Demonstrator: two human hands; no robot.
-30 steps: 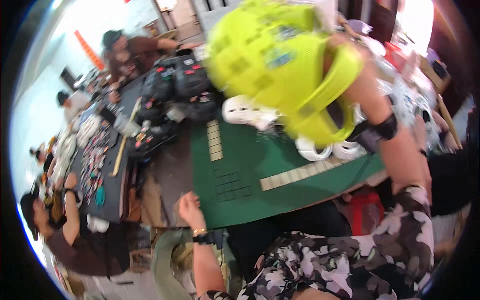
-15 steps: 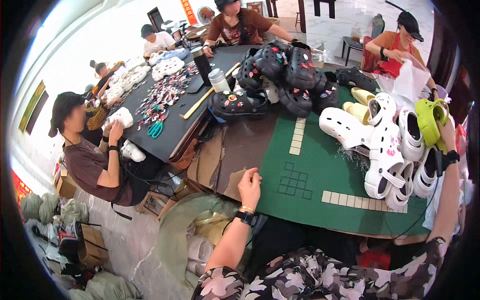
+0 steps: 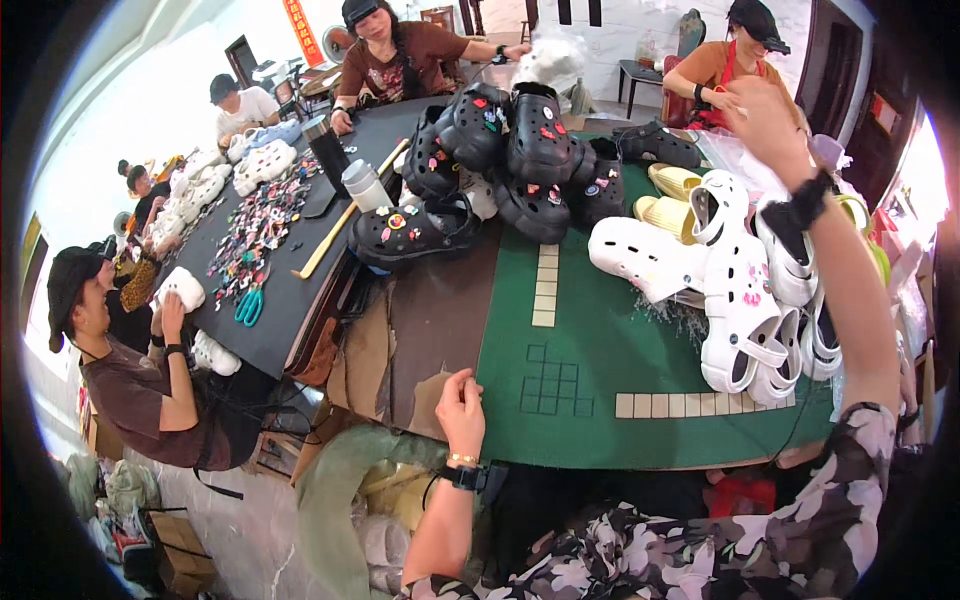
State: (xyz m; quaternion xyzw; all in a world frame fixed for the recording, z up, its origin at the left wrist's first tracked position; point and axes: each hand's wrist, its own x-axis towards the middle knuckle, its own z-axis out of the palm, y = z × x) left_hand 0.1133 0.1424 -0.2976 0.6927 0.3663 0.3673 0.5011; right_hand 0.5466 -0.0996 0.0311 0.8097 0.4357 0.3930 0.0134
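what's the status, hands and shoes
Left hand resting on green table edge, empty. Right hand raised above white clogs, grip unclear. Black clogs piled behind.

Pale walls (image 3: 130,110), grey stone floor (image 3: 240,530), long dark worktable (image 3: 290,300), green-topped table (image 3: 600,400), dark wooden doors (image 3: 835,60), bright daylight.

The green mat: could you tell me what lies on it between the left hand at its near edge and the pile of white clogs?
In the head view, nothing lies between the left hand and the white clogs: only bare green mat with its printed grid squares and tan strip.
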